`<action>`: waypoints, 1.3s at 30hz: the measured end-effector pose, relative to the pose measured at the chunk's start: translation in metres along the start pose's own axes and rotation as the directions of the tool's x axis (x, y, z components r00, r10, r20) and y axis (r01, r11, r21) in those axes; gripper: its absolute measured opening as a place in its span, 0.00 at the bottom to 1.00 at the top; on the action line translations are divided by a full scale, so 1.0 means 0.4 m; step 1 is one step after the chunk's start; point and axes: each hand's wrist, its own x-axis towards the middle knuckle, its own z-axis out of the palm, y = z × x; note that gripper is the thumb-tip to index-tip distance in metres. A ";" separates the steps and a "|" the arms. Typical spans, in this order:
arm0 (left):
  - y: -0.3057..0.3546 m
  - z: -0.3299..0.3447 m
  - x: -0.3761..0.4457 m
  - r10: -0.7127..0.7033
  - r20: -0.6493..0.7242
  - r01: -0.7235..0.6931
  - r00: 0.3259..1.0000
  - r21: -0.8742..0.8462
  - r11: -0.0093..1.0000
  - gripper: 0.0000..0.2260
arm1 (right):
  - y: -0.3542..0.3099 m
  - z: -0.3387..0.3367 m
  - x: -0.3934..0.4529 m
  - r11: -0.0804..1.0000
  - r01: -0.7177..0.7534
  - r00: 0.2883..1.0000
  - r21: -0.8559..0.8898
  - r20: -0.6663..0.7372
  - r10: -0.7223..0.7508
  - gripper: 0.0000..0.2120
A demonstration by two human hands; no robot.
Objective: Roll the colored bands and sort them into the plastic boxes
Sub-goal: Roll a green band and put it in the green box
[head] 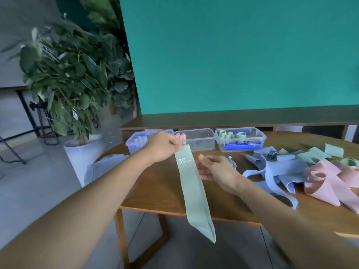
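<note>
My left hand (162,145) pinches the top end of a light green band (194,191) marked "30 LB", which hangs straight down past the table's front edge. My right hand (215,167) hovers just right of the band with relaxed, straight fingers and holds nothing. Three clear plastic boxes stand in a row at the back of the table: the left box (132,142) holds blue rolls, the middle box (196,140) pink rolls, the right box (240,139) green rolls. A heap of loose blue bands (275,169), pink bands (330,179) and green bands (318,154) lies at the right.
The wooden table (159,185) has its front edge near my forearms. A box lid (104,167) lies at its left corner. A potted plant (75,90) in a white pot stands left of the table, with a green wall behind.
</note>
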 end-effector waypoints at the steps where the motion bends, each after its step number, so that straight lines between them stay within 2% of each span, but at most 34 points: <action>1: -0.030 0.028 0.016 -0.023 0.006 0.023 1.000 0.007 1.000 0.05 | 0.037 0.000 0.011 0.990 0.014 0.998 -0.142 -0.063 -0.023 0.14; 3: -0.090 0.080 0.051 -0.071 -0.024 0.072 0.997 0.023 0.997 0.07 | 0.100 -0.006 0.026 0.894 0.032 0.991 -0.446 -0.104 -0.087 0.16; 6: -0.159 0.142 0.096 -0.114 -0.045 0.115 0.992 0.022 0.993 0.09 | 0.152 -0.013 0.045 0.697 0.141 0.983 -0.703 0.018 -0.182 0.15; 9: -0.195 0.184 0.137 -0.142 -0.064 0.141 0.988 -0.015 0.990 0.09 | 0.170 -0.035 0.073 0.555 0.220 0.973 -0.802 0.143 -0.179 0.20; 12: -0.214 0.218 0.175 -0.151 -0.100 0.145 0.983 -0.059 0.988 0.07 | 0.174 -0.104 0.104 0.455 0.152 0.983 -0.878 0.086 -0.163 0.24; 17: -0.223 0.276 0.224 -0.160 -0.179 0.123 0.971 -0.201 0.972 0.08 | 0.169 -0.241 0.165 0.316 0.053 0.993 -0.947 0.015 -0.120 0.24; 20: -0.218 0.308 0.246 -0.152 -0.204 0.101 0.967 -0.242 0.965 0.07 | 0.160 -0.285 0.188 0.297 0.058 0.994 -0.953 0.026 -0.109 0.23; 23: -0.213 0.329 0.264 -0.154 -0.217 0.097 0.964 -0.252 0.963 0.06 | 0.133 -0.290 0.191 0.309 0.094 0.985 -0.947 0.043 -0.168 0.25; 26: -0.206 0.334 0.274 -0.153 -0.230 0.096 0.961 -0.240 0.966 0.06 | 0.093 -0.247 0.183 0.382 0.140 0.969 -0.914 0.048 -0.240 0.22; 30: -0.219 0.336 0.266 -0.161 -0.182 0.125 0.970 -0.198 0.972 0.10 | 0.046 -0.144 0.148 0.512 0.178 0.980 -0.840 0.102 -0.172 0.21; 33: -0.240 0.330 0.242 -0.143 -0.150 0.127 0.978 -0.108 0.986 0.11 | 0.060 -0.067 0.087 0.615 0.136 0.990 -0.777 0.092 -0.102 0.24; 39: -0.258 0.326 0.131 -0.055 -0.126 0.051 0.991 -0.034 0.998 0.10 | 0.149 0.012 -0.008 0.665 0.141 0.990 -0.733 0.106 -0.093 0.35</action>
